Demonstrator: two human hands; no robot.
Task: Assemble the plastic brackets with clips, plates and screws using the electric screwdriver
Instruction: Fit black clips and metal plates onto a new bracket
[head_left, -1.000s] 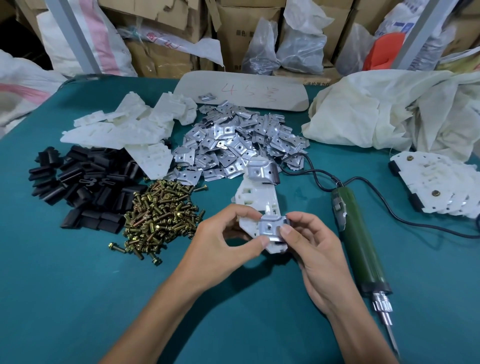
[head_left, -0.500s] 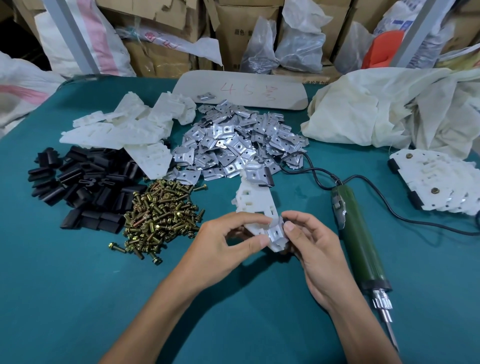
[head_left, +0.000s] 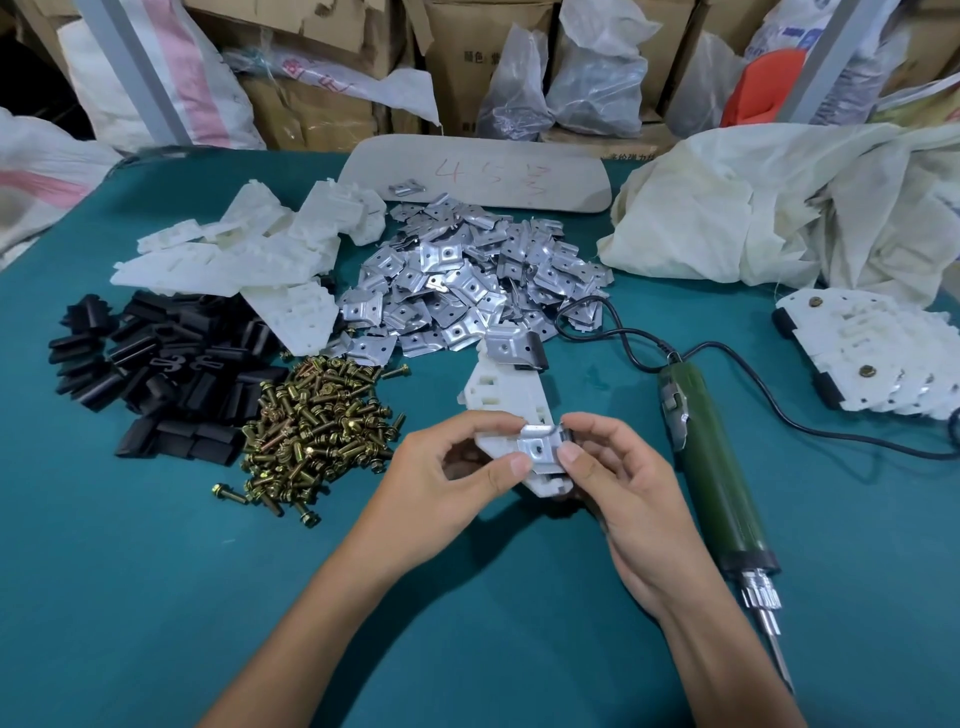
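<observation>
A white plastic bracket (head_left: 506, 397) lies lengthwise in the middle of the green table. Its far end carries a metal plate with a black clip (head_left: 514, 347). At its near end sits a second metal plate (head_left: 540, 448). My left hand (head_left: 457, 470) grips the bracket's near end, thumb at the plate's left edge. My right hand (head_left: 613, 478) pinches the plate's right side, where a dark clip edge shows. The green electric screwdriver (head_left: 709, 467) lies on the table just right of my right hand, bit pointing toward me.
Piles lie to the left and behind: black clips (head_left: 161, 364), brass screws (head_left: 317, 421), metal plates (head_left: 467, 280), white brackets (head_left: 244, 254). Finished brackets (head_left: 872, 358) are stacked at the right. The screwdriver's black cord (head_left: 623, 332) loops behind it. A crumpled cloth (head_left: 779, 213) lies at back right.
The near plate was tilted down over the bracket's end half a second ago; it now lies flat and faces up on it. Both hands stayed at the bracket's near end.
</observation>
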